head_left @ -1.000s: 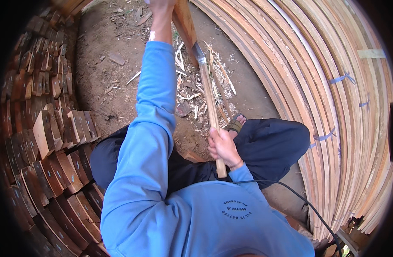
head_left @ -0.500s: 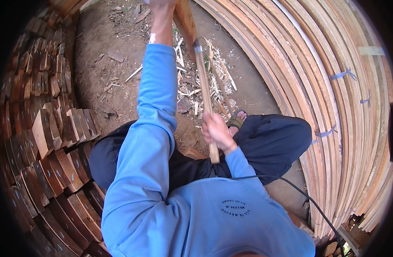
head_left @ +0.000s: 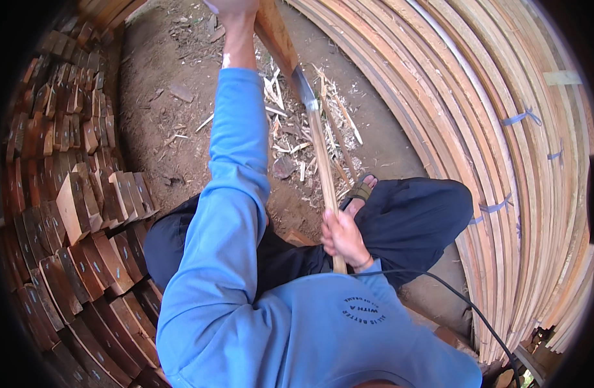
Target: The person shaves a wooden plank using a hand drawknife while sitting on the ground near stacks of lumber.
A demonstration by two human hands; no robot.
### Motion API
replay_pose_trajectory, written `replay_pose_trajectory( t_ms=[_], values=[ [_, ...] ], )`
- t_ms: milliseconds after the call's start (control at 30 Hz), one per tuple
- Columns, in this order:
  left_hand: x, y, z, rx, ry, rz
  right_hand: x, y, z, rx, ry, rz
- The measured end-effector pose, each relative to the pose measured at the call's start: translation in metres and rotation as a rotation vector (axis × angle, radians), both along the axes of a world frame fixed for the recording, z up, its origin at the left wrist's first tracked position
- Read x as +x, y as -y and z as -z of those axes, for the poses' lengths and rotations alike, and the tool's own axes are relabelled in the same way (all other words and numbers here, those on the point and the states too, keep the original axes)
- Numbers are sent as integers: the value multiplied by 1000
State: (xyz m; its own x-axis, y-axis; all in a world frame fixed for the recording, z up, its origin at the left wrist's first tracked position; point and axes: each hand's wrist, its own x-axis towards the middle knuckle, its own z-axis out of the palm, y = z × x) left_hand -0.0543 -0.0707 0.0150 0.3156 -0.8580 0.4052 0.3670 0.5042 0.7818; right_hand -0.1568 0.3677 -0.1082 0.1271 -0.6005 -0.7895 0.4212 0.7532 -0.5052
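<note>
My right hand (head_left: 344, 237) is closed round the lower part of a pale wooden handle (head_left: 324, 152), which slants up from my lap. At its upper end the handle meets a shiny metal blade (head_left: 303, 89). Against that metal is a broad brown wooden piece (head_left: 276, 35), running up out of the picture and hiding whatever lies behind it. My left arm is stretched straight ahead, and my left hand (head_left: 233, 5) is beside the brown piece's upper part. The top edge cuts off this hand, so its fingers are out of sight.
Stacked short timber blocks (head_left: 70, 200) curve along my left. Long thin planks (head_left: 439, 84), some tied with bluish strips, fill the right side. Wood shavings (head_left: 287, 132) litter the dirt floor before me. A black cable (head_left: 439, 279) crosses my shirt toward the lower right.
My right hand and the pale handle have moved toward me and slightly right. More of the metal blade shows below the brown wooden piece. My left hand has shifted slightly left.
</note>
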Motion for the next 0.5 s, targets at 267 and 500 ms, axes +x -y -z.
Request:
replay_pose_trajectory(
  t_ms=[267, 500],
  values=[
    [-28, -6, 8, -110, 181, -101, -11, 46, 3, -53, -80, 10],
    [-29, -4, 10, -152, 123, -68, -8, 40, 21, -123, -107, -5]
  ],
)
